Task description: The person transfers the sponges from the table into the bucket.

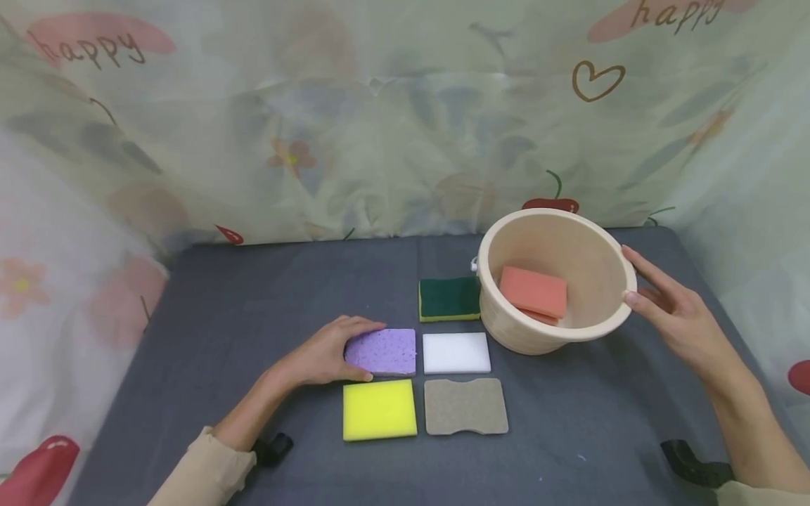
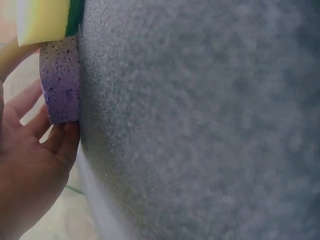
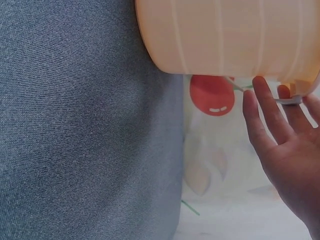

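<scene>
On the dark tabletop, my left hand (image 1: 323, 351) holds a purple sponge (image 1: 386, 351) by its edges, thumb at the near side and fingers at the far side. Its porous edge shows in the left wrist view, close along the cloth. My right hand (image 1: 686, 320) touches the right rim of a cream bucket (image 1: 614, 330), thumb and index finger spread along it. The right wrist view shows those fingers fairly straight beside the bucket's wall and handle fitting. Inside the bucket lies a coral sponge (image 1: 534, 289) over another coral piece.
Near the purple sponge are a yellow sponge (image 1: 380, 411), a white sponge (image 1: 457, 353), a grey notched pad (image 1: 466, 407) and a green-and-yellow scouring sponge (image 1: 449, 299) beside the bucket. A printed curtain (image 1: 380, 140) hangs behind the table.
</scene>
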Motion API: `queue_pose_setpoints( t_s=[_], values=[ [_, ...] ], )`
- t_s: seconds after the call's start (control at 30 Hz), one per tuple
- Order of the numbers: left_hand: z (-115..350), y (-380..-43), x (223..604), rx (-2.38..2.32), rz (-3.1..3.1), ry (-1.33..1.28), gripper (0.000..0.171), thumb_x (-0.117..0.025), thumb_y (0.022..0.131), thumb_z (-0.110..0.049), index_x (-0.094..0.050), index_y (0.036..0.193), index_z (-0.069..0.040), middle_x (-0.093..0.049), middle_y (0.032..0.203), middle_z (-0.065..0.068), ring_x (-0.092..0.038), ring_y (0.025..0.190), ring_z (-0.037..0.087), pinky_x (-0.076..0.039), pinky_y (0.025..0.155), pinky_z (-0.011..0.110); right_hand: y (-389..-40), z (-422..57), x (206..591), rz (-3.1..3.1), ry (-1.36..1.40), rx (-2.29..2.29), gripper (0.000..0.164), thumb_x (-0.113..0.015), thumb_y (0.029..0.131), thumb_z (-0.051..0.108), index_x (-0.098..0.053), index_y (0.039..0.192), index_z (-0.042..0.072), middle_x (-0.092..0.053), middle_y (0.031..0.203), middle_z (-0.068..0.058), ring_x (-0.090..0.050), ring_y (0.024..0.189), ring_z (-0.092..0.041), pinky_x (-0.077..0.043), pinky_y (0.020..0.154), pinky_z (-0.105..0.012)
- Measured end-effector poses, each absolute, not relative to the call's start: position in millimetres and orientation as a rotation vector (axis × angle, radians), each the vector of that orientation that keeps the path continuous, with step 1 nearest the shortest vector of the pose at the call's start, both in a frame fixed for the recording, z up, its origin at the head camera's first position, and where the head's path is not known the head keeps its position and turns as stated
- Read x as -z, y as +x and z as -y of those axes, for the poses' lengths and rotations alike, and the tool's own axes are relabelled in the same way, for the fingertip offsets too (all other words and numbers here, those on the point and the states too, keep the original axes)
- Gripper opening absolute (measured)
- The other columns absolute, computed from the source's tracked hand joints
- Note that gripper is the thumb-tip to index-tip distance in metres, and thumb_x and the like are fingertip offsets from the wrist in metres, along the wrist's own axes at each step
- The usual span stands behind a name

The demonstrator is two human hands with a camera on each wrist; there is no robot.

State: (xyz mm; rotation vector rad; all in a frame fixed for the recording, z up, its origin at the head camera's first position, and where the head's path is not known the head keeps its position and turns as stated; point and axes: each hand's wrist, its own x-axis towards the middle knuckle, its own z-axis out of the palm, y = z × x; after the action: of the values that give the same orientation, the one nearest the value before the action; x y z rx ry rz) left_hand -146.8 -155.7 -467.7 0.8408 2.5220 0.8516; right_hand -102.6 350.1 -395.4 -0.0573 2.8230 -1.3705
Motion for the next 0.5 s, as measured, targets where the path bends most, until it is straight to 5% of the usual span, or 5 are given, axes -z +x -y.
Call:
queue_pose_setpoints(
  t_s=[0.5],
  values=[
    [157.3,-151.6,465.0,-0.892,-2.563,0.842,0.069,-0.084,0.076,-0.028,-0.057,0.139,-0.021,-0.057,0.131,-0.003,-0.052,0.114,0.018,-0.047,0.093,0.040,-103.1,-353.2,400.1,-2.828,-0.107,1.409,0.070,-0.060,0.101,0.020,-0.022,0.158,0.035,-0.023,0.163,0.008,-0.047,0.114,0.016,-0.036,0.087,-0.005]
  ],
)
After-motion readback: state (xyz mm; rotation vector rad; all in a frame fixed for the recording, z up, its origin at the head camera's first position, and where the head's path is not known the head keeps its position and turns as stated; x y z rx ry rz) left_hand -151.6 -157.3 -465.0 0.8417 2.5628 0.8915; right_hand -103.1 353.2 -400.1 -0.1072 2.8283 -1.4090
